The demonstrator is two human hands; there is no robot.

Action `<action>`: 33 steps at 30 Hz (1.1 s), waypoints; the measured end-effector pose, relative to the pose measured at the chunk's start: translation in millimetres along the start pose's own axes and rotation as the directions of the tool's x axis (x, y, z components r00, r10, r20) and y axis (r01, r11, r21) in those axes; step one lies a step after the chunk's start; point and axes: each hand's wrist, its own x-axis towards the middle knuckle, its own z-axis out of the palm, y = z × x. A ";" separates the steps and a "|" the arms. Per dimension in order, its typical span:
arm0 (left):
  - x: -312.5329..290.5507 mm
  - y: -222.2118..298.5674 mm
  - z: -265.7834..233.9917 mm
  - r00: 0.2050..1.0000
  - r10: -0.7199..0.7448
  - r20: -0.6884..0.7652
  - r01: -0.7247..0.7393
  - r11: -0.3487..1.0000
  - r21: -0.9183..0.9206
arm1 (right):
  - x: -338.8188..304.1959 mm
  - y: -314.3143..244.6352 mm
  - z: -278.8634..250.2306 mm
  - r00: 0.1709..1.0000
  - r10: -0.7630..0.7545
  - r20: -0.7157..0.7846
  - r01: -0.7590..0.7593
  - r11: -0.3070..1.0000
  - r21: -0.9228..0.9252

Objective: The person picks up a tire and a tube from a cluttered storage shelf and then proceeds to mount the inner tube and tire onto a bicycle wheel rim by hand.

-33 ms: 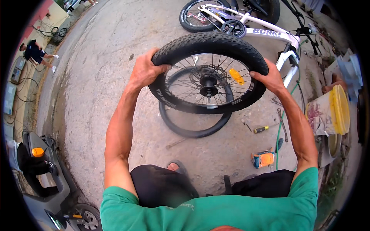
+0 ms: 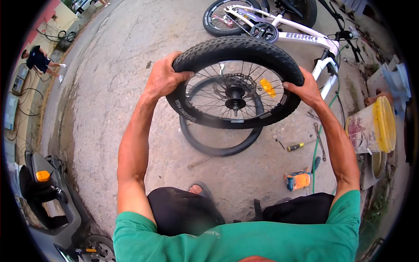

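A bicycle wheel with a knobby black tyre [image 2: 238, 47] is held up in front of me, tilted so its spokes, hub and brake disc show. My left hand [image 2: 166, 76] grips the tyre at its left side, thumb on the inner sidewall. On the opposite side my right hand [image 2: 308, 88] clasps the tyre the same way, with its thumb near the rim. A yellow reflector [image 2: 268, 87] sits among the spokes near my right thumb. Below the wheel, a thin black ring [image 2: 220, 151], an inner tube or a tyre, lies on the concrete, partly hidden.
A white bicycle [image 2: 301, 37] lies beyond the wheel. At right are a yellow-handled screwdriver [image 2: 296, 146], wrenches [image 2: 320, 139], a green hose [image 2: 315, 159], an orange-and-blue box [image 2: 298, 180] and a bucket [image 2: 369, 126]. A scooter [image 2: 72, 201] stands lower left; a person [image 2: 41, 60] is far left.
The wheel has turned very slightly: the lettering on its left sidewall sits a little higher and further left. Both hands keep their grip.
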 end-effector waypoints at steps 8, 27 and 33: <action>18.7 84.0 12.1 0.944 0.158 0.291 -0.241 0.931 0.275 | 10.0 -97.6 18.3 0.976 -0.162 0.148 0.177 0.979 -0.098; 1.8 42.4 58.1 0.963 0.271 0.009 -0.267 0.942 0.202 | 27.1 -113.0 29.2 0.974 -0.091 0.209 0.169 0.901 -0.400; 20.2 47.5 44.7 0.972 0.093 0.214 -0.121 0.985 0.122 | 30.0 -113.2 26.0 0.971 -0.090 0.224 0.178 0.892 -0.415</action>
